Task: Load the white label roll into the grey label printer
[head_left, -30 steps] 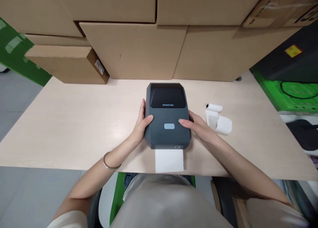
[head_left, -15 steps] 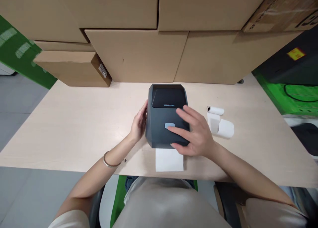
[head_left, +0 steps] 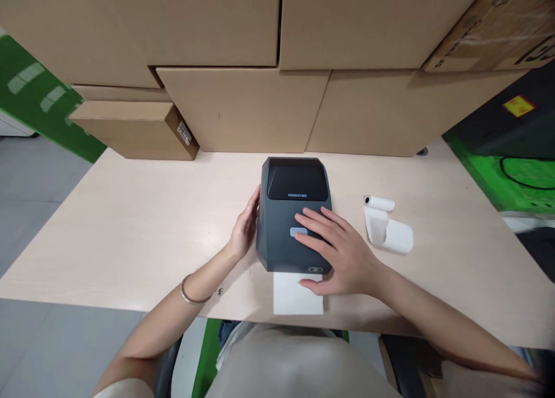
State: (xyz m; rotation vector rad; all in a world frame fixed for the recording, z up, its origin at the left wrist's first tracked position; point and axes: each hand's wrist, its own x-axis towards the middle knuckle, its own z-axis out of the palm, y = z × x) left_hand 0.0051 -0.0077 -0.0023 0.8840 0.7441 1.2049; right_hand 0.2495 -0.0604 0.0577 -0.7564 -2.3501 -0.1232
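Note:
A dark grey label printer [head_left: 280,244] with a black window at its far end stands on the table in front of me. White label paper [head_left: 295,297] sticks out from its near edge. Flat against the printer's left side rests my left hand [head_left: 245,227], fingers stretched out. My right hand [head_left: 340,250] lies spread over the printer's right half, its fingers near the light blue button [head_left: 298,231] and its thumb over the paper. Neither hand is closed around anything.
To the right lies a small paper roll [head_left: 381,203] with a loose curled strip [head_left: 399,236]. Cardboard boxes [head_left: 243,109] form a wall along the table's back edge. A flat carton [head_left: 130,132] stands at the back left. A tiny dark bit [head_left: 220,291] is near my left wrist.
My right fingers have come down flatter and closer together on the printer, and the thumb has moved off its near edge over the paper. The whole view has shifted slightly.

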